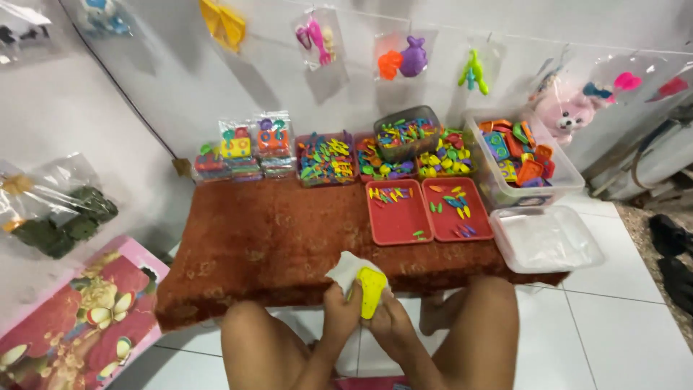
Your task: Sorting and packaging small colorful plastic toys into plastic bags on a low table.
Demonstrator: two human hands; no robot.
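Both hands meet at the near edge of the bench (274, 238), between the person's bare knees. The left hand (342, 307) has its fingers closed on a white cloth or bag (346, 269), which bunches up above its thumb. The right hand (390, 323) has its fingers curled shut around the lower part of a yellow plastic piece (372, 290), held upright and touching the white material on its left side.

The bench carries a brown carpet-like cover. Beyond the fingers and slightly to their right lie two red trays (427, 211), side by side, each with a few small coloured pieces. Further right of the fingers sits a clear lidded tub (545, 238). Well beyond, along the wall, stand containers of mixed coloured plastic pieces (375, 152). Bagged toys (404, 59) hang on the wall above.
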